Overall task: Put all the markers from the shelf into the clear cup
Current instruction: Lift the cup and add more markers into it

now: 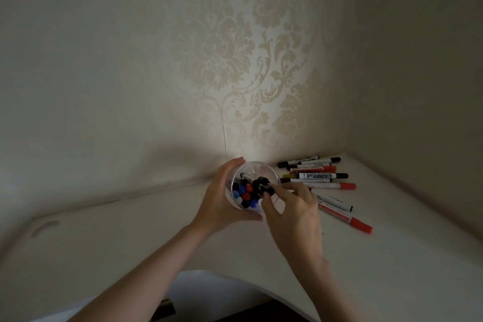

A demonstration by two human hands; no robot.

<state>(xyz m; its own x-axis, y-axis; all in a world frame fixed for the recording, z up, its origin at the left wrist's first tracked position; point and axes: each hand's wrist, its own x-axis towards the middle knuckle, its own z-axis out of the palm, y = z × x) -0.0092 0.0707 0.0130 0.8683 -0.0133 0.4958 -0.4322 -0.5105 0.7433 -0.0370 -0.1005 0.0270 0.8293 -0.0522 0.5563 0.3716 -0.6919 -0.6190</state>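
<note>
A clear cup (pixel 261 168) stands on the white shelf (pixel 130 238) near the wall, holding several markers with black, blue and red caps. My left hand (pixel 222 198) grips the cup from its left side, fingers curled round the wall. My right hand (pixel 292 206) is at the cup's right rim, its fingertips pinching black-capped markers (pixel 264 185) that stick out of the cup. Several loose markers (pixel 317 175) lie in a pile on the shelf to the right of the cup, some with red caps (pixel 362 225), some with black.
Patterned wallpaper (pixel 235 60) rises right behind the cup, and a side wall (pixel 418 112) closes the shelf's right corner. The shelf's curved front edge (pixel 235 274) runs below my forearms.
</note>
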